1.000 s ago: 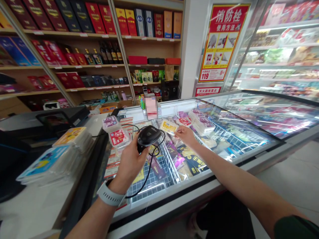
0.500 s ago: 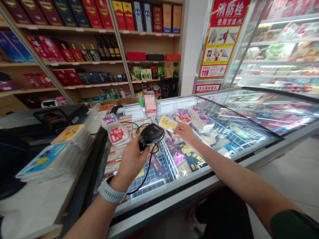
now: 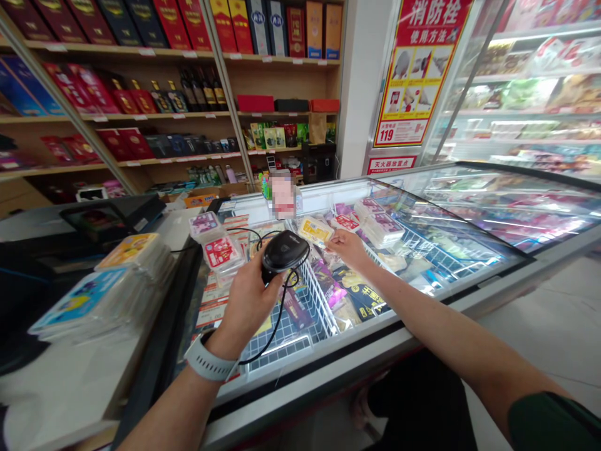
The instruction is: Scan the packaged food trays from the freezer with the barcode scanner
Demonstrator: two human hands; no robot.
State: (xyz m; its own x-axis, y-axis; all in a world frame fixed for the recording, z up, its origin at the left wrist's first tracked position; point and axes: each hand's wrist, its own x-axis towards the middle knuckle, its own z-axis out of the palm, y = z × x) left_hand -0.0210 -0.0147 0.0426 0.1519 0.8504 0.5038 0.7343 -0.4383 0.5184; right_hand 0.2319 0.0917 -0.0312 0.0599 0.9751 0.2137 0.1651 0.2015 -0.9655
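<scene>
A black corded barcode scanner (image 3: 286, 252) is gripped in my left hand (image 3: 251, 294), its head pointing toward the right hand. The cable loops below it over the freezer's glass top. My right hand (image 3: 346, 247) pinches the near right edge of a flat plastic pack with a yellow label (image 3: 316, 232). Just beyond that hand lies a red-labelled pack (image 3: 346, 222), beside a stack of purple-labelled packs (image 3: 380, 227). Left of the scanner, red-labelled packs (image 3: 221, 252) and a purple-labelled pack (image 3: 205, 224) rest on the glass.
Stacked packs with blue (image 3: 87, 294) and yellow (image 3: 131, 250) labels stand on the white counter (image 3: 61, 382) at left. White wire baskets (image 3: 319, 300) of bagged goods show through the chest freezer's glass. A pixelated upright item (image 3: 282, 195) stands at the back, before shelves of boxes.
The view has shifted very slightly. Both hands, the scanner and the yellow-labelled pack keep nearly the same positions.
</scene>
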